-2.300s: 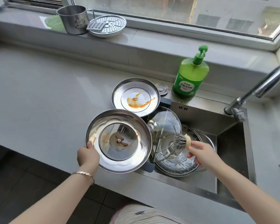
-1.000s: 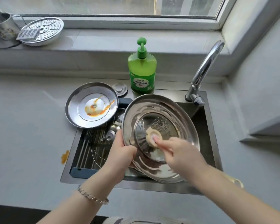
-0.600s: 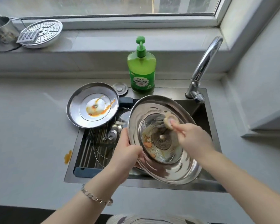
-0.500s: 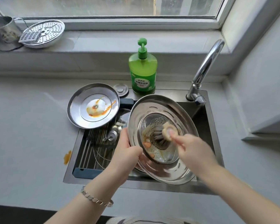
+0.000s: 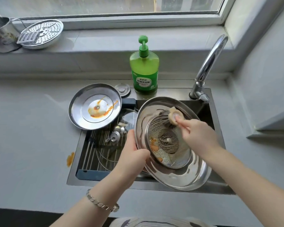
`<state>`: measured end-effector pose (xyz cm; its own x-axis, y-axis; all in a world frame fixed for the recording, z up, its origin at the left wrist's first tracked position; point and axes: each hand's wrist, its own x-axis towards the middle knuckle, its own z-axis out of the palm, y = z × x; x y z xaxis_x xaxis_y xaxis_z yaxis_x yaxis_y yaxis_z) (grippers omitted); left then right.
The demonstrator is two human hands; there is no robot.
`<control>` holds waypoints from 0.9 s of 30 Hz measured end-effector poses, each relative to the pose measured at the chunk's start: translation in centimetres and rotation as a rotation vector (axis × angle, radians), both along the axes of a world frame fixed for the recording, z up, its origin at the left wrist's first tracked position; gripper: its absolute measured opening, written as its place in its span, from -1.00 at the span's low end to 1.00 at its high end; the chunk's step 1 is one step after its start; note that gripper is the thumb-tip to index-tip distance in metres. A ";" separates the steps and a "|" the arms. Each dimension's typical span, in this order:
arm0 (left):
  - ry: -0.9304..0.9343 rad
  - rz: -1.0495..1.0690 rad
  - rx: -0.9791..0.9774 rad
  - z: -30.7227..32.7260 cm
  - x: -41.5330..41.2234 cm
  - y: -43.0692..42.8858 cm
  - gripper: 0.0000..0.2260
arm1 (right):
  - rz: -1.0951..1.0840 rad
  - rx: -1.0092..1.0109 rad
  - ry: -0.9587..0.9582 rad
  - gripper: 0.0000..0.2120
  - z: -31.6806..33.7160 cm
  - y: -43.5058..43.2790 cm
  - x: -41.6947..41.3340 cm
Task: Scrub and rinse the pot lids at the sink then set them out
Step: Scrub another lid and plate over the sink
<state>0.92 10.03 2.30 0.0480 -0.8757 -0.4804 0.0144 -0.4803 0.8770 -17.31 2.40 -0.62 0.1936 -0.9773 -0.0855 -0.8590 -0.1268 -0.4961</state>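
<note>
Scrubbing stage. Over the sink (image 5: 82, 181), the left hand (image 5: 133, 154) grips the tilted lid (image 5: 179, 177) by its rim; the right hand (image 5: 198, 136) pinches the brush (image 5: 173, 117) against its inside. Orange residue (image 5: 154, 148) shows there. The stained lid (image 5: 95, 106) at the sink's left edge, and apparently a glass lid (image 5: 108, 149) inside the sink, await washing.

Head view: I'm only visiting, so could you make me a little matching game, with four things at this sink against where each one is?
Things:
1. soap bottle
2. all-steel lid
3. scrubber
4. glass-centred lid

Places:
A. pinched by the right hand
B. held tilted over the sink by the left hand
C. upright behind the sink, left of the tap
D. lying over the sink's back-left corner

Pairs: 1-C, 2-D, 3-A, 4-B.
</note>
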 end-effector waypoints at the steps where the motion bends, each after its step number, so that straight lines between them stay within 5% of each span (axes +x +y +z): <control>1: -0.010 -0.012 -0.011 0.0 0.0 0.1 -0.54 | -0.026 0.022 0.004 -0.67 -0.2 -0.2 -0.3; 6: 0.015 0.015 0.019 -0.4 0.0 0.2 -0.48 | 0.229 -0.031 -0.142 -0.68 0.5 3.1 2.4; 10: -0.016 -0.029 -0.026 -0.3 0.4 0.3 -0.50 | 0.006 0.055 -0.045 -0.70 0.0 0.0 0.0; 16: 0.009 0.081 -0.037 0.1 1.1 -0.5 -0.49 | 0.315 -0.029 -0.237 -0.62 1.2 6.9 2.0; 22: -0.026 0.027 -0.078 0.2 1.5 -0.3 -0.50 | -0.007 0.038 0.037 -0.67 -0.6 2.3 -2.2; 27: 0.018 0.073 -0.078 0.2 1.1 -0.5 -0.43 | 0.281 -0.054 -0.160 -0.63 0.9 6.0 0.9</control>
<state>2.06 9.53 2.47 0.1051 -0.9050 -0.4121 0.0629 -0.4076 0.9110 -16.39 8.44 0.29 0.4633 -0.8860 0.0178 -0.6986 -0.3775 -0.6078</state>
